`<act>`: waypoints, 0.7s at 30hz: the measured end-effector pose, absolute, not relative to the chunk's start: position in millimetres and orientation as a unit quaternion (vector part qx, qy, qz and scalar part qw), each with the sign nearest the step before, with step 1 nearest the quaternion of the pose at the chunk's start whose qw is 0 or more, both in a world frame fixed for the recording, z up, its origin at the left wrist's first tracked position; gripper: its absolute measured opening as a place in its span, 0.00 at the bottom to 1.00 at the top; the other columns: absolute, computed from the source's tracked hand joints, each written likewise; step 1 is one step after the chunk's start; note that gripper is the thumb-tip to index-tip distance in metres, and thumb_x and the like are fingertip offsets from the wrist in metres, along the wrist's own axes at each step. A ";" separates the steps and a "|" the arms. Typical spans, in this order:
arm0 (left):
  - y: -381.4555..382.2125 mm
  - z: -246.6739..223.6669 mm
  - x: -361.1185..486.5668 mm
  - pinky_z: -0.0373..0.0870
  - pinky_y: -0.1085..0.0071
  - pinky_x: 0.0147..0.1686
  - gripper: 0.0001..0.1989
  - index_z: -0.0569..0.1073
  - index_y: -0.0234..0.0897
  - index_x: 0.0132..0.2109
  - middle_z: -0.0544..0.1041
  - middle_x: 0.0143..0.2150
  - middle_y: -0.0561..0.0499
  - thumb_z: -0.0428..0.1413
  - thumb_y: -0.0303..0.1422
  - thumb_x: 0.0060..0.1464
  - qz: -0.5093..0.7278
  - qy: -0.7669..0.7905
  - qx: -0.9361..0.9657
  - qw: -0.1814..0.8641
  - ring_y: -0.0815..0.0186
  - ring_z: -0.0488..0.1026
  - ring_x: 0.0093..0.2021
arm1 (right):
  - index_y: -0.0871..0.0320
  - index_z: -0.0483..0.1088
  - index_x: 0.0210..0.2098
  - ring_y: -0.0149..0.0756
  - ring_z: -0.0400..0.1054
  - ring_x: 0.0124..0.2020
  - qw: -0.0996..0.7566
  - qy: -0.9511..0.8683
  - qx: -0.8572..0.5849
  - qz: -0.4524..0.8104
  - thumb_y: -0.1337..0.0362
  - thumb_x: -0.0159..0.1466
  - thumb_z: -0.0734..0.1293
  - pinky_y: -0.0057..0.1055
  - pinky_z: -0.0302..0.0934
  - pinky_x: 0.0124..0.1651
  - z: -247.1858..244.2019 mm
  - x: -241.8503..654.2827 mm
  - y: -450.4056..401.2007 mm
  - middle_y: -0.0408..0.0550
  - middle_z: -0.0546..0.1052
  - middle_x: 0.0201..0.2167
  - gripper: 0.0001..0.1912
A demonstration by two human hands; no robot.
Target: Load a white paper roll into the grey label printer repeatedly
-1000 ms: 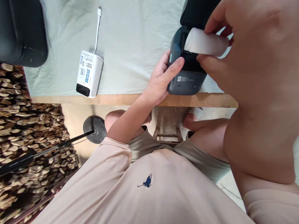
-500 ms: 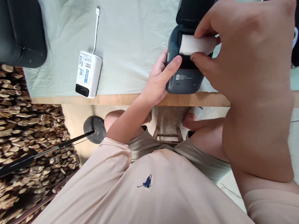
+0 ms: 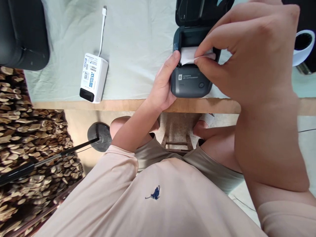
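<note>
A dark grey label printer rests near the table's front edge with its lid raised. My left hand grips the printer's left side, its thumb on the upper rim. Inside the open compartment lies a white paper roll. Thumb and fingers of my right hand pinch the paper's loose edge at the front of the compartment. The right hand covers part of the lid and the printer's right side.
To the left, a white power bank with a short cable lies on the cloth-covered table. A black case-like object occupies the far left. At right is a white ring-shaped roll. A black stand and stacked firewood are below left.
The printer has shifted slightly left and turned more upright in view. My right hand has moved left and now pinches the paper's edge; earlier its fingers spanned the roll.
</note>
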State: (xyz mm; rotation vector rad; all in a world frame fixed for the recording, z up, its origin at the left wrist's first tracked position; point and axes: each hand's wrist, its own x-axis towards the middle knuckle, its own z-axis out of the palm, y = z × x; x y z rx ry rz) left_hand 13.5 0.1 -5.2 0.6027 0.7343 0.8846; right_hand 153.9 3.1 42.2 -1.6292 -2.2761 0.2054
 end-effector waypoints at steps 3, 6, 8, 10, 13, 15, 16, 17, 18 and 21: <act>-0.1 -4.6 12.6 0.68 0.70 0.41 0.18 0.67 0.38 0.38 0.70 0.26 0.52 0.43 0.45 0.48 0.423 0.341 0.294 0.786 0.65 0.68 0.45 | 0.46 0.65 0.31 0.21 0.56 0.36 0.204 -0.831 -0.509 0.090 0.58 0.55 0.50 0.28 0.50 0.38 43.4 153.9 -0.1 0.29 0.66 0.34 0.14; -1.2 -7.2 12.2 0.67 0.69 0.42 0.13 0.66 0.38 0.36 0.70 0.29 0.53 0.45 0.42 0.48 0.438 0.325 0.296 0.785 0.65 0.68 0.44 | 0.47 0.65 0.30 0.19 0.57 0.35 0.211 -0.845 -0.482 0.101 0.57 0.55 0.50 0.27 0.52 0.39 41.8 154.0 -0.9 0.29 0.66 0.33 0.14; -1.8 -10.7 11.1 0.67 0.70 0.42 0.11 0.66 0.39 0.35 0.71 0.31 0.53 0.49 0.39 0.46 0.433 0.333 0.286 0.788 0.65 0.69 0.41 | 0.48 0.65 0.30 0.18 0.57 0.35 0.220 -0.845 -0.477 0.103 0.57 0.55 0.51 0.27 0.52 0.39 40.4 154.2 -0.1 0.30 0.67 0.33 0.14; -1.9 -14.0 9.7 0.67 0.71 0.40 0.10 0.66 0.39 0.35 0.71 0.31 0.54 0.51 0.38 0.45 0.429 0.341 0.282 0.787 0.67 0.70 0.39 | 0.48 0.66 0.29 0.18 0.58 0.34 0.230 -0.846 -0.466 0.116 0.57 0.55 0.52 0.26 0.52 0.40 39.6 154.7 0.9 0.30 0.67 0.33 0.13; -1.4 -14.7 8.8 0.67 0.72 0.39 0.10 0.65 0.36 0.36 0.69 0.28 0.55 0.50 0.37 0.46 0.435 0.349 0.294 0.777 0.68 0.70 0.39 | 0.52 0.66 0.26 0.18 0.59 0.33 0.250 -0.844 -0.454 0.140 0.55 0.54 0.54 0.27 0.53 0.41 39.8 155.9 1.7 0.32 0.68 0.31 0.13; -1.0 -12.4 9.2 0.67 0.70 0.41 0.10 0.64 0.35 0.39 0.68 0.29 0.57 0.48 0.34 0.48 0.433 0.355 0.307 0.769 0.67 0.69 0.43 | 0.56 0.66 0.25 0.17 0.60 0.32 0.283 -0.830 -0.461 0.139 0.54 0.54 0.53 0.26 0.53 0.41 40.7 157.0 1.9 0.35 0.68 0.29 0.15; -0.9 -11.1 9.5 0.66 0.69 0.42 0.10 0.63 0.36 0.40 0.68 0.30 0.57 0.47 0.32 0.49 0.431 0.359 0.314 0.766 0.67 0.68 0.45 | 0.57 0.66 0.25 0.17 0.60 0.32 0.303 -0.816 -0.473 0.136 0.54 0.54 0.53 0.25 0.53 0.40 41.2 157.4 1.9 0.37 0.67 0.28 0.16; -0.9 -10.0 9.8 0.66 0.68 0.43 0.10 0.63 0.37 0.41 0.69 0.31 0.57 0.47 0.31 0.49 0.425 0.362 0.321 0.765 0.67 0.67 0.47 | 0.58 0.66 0.25 0.17 0.60 0.32 0.320 -0.801 -0.488 0.134 0.55 0.55 0.52 0.24 0.53 0.39 41.5 157.5 2.0 0.39 0.67 0.26 0.17; -0.9 -9.2 10.0 0.66 0.67 0.44 0.10 0.63 0.40 0.41 0.70 0.33 0.57 0.48 0.30 0.48 0.420 0.363 0.328 0.764 0.66 0.66 0.48 | 0.59 0.66 0.26 0.17 0.60 0.32 0.334 -0.783 -0.506 0.135 0.54 0.55 0.51 0.23 0.52 0.38 41.5 157.3 2.2 0.40 0.67 0.25 0.18; -1.7 -10.2 9.9 0.67 0.66 0.45 0.12 0.65 0.44 0.39 0.71 0.33 0.56 0.50 0.27 0.45 0.411 0.360 0.350 0.761 0.65 0.64 0.49 | 0.60 0.67 0.27 0.16 0.58 0.30 0.390 -0.704 -0.573 0.152 0.52 0.56 0.49 0.22 0.48 0.33 38.4 155.5 4.2 0.42 0.65 0.24 0.22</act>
